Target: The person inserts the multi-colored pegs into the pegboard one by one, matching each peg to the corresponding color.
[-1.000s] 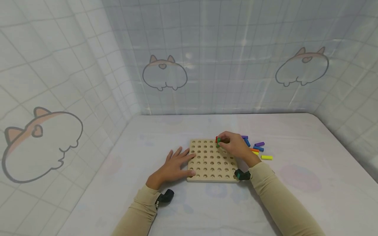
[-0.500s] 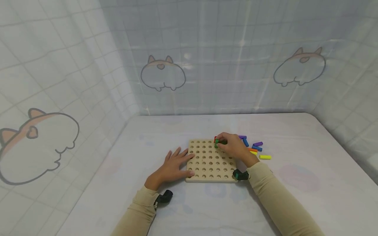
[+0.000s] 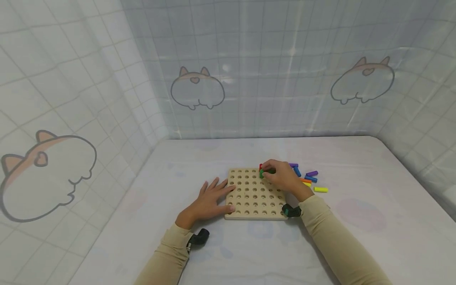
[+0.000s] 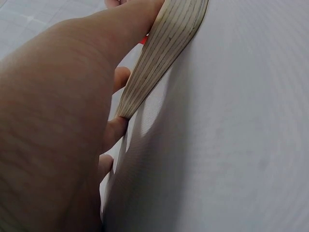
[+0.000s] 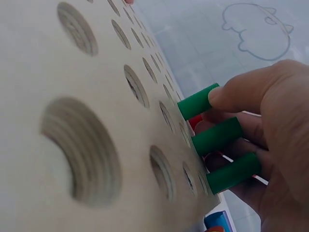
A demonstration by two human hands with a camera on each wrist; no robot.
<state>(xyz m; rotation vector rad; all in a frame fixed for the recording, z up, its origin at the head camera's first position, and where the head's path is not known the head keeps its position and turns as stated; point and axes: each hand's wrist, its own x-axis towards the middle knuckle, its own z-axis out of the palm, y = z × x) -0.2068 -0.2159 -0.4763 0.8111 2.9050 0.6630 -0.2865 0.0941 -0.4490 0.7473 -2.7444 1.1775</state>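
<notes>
Looking at a pale wooden board [image 3: 251, 200] full of holes on the tabletop [image 3: 228, 253], with its far right corner pretty much blocked by the right hand [image 3: 283, 174]. Pinching a green peg [image 5: 197, 103] up top over there, thumb and fingers nearly together on it. Can't make out the grip behind the peg, or tell its depth in any hole. Totally hidden in the head view but clear from the right wrist: two more green pegs [image 5: 217, 135], upright in the same row, to the right of the pinched one. Just beyond those, a red peg [image 5: 195, 121], mostly covered, only a sliver really. Over on the left edge of the board, the left hand [image 3: 210, 200], fingers spread wide, holding nothing, thumb and one finger on top. Not much help from the left wrist, mostly filled by bare skin, fingertips half hidden. Loose off to the right: purple pegs [image 3: 312, 173], blue pegs [image 3: 310, 179], an orange peg [image 3: 306, 180] and yellow pegs [image 3: 321, 189], some partly lost behind the right hand and wrist.
</notes>
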